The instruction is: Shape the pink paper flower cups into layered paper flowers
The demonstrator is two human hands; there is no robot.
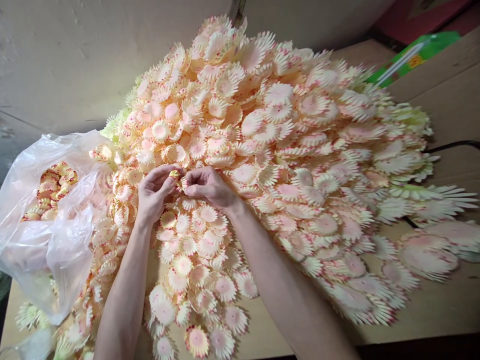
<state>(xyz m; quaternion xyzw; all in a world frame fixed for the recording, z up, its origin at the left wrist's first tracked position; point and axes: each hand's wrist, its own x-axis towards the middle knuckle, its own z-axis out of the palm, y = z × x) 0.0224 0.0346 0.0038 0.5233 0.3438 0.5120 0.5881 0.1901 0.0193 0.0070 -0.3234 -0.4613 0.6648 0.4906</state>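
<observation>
Close together at the near side of a big heap of artificial flower petal discs (277,95), both of my hands are at work. My left hand (155,190) pinches a small yellow petal piece with red-edged tips (174,174) between thumb and fingers. Just right of it, my right hand (208,186) has its thumb and forefinger closed on another small petal piece (184,183). The two pieces are almost touching; whether they are joined I cannot tell. Beneath my hands lie several loose pale discs with pink centres and fringed edges (182,265).
To the left, a clear plastic bag (71,250) holds curled yellow-red petal pieces (56,185). A green packet (416,57) rests at the back right, near cardboard (442,75). A black cable (453,145) runs in from the right. The wall (93,60) stands behind the heap.
</observation>
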